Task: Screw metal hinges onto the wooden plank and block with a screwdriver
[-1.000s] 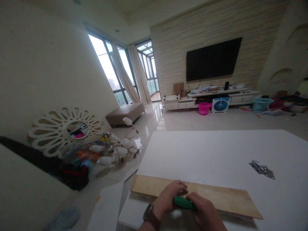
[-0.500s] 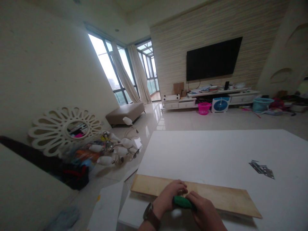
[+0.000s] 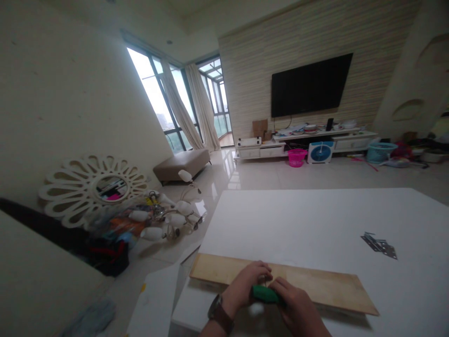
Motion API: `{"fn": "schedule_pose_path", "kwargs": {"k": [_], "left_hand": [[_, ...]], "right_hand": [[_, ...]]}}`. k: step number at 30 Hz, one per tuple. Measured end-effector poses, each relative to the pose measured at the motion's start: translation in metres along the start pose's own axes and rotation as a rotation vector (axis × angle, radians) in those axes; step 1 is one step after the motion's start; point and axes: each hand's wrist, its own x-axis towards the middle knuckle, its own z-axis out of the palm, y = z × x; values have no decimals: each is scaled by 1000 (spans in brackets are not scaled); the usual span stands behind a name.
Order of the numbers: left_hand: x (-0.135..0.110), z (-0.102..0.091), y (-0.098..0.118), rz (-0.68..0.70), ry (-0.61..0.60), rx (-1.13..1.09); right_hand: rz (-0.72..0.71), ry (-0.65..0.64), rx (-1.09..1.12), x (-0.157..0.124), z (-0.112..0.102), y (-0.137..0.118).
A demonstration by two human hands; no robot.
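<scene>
A long, pale wooden board [image 3: 322, 285] lies across the near side of a white table [image 3: 280, 220]. My right hand [image 3: 293, 299] is closed around a green-handled tool [image 3: 265, 294] just above the board's near edge. A thin metal piece, perhaps the tool's shaft, shows between the two hands, but its tip cannot be made out. With a watch on its wrist, my left hand [image 3: 250, 281] is at the other end of the green handle, fingers curled around something small that is hidden. Several metal hinges or brackets [image 3: 379, 245] lie on the table to the right.
Left of the table, a lamp with several white shades [image 3: 175, 220] and bagged items lie on the floor by a petal-framed mirror [image 3: 94, 187]. A white panel [image 3: 154, 299] is at lower left. Beyond stand a bench [image 3: 182, 164], a pink basket [image 3: 296, 158] and a box fan [image 3: 320, 152].
Both hands stay nearly in place on and beside the green-handled tool. The whole view has shifted very slightly; the board and metal pieces lie as before.
</scene>
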Motion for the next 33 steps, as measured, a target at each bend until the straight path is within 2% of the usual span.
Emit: {"fn": "schedule_pose_path", "kwargs": {"k": [7, 24, 33], "left_hand": [[-1, 3, -2, -3, 21, -18], [1, -1, 7, -57, -31, 20], [-3, 1, -6, -38, -31, 48]], "right_hand": [[-6, -7, 5, 0, 0, 0], [-43, 64, -65, -2, 3, 3], [-70, 99, -99, -2, 5, 5]]}}
